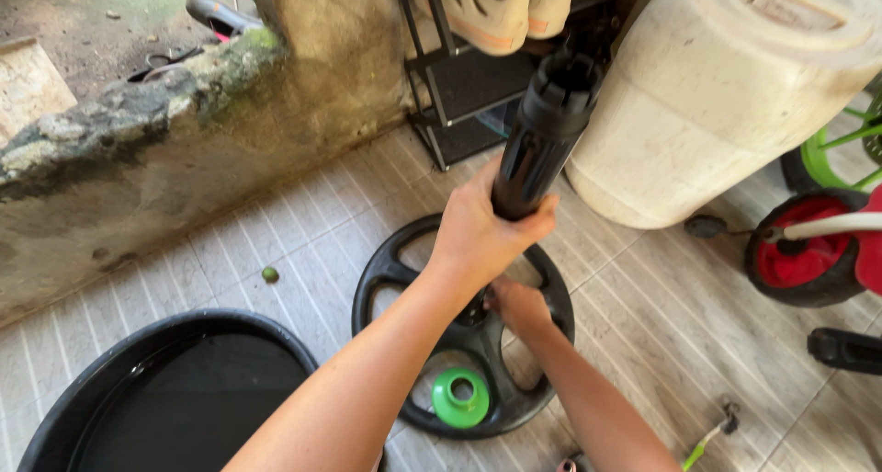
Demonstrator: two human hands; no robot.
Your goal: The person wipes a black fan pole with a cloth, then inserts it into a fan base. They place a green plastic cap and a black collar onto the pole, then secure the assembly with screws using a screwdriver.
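My left hand (480,236) grips a black fluted tube (544,132) and holds it upright, tilted slightly to the right. The tube's lower end meets the hub of a round black spoked base (381,270) that lies flat on the tiled floor. My right hand (517,307) is down at that hub, fingers closed around the tube's foot; what they pinch is hidden. A bright green plastic collar (460,397) rests on the near part of the base, untouched by either hand.
A black basin of dark water (175,398) sits at lower left. Behind are a rough concrete ledge (138,150), a black shoe rack (459,86) with shoes and a big white plastic drum (726,95). A red and green tricycle (808,251) stands at right. A small green ball (269,274) lies on the tiles.
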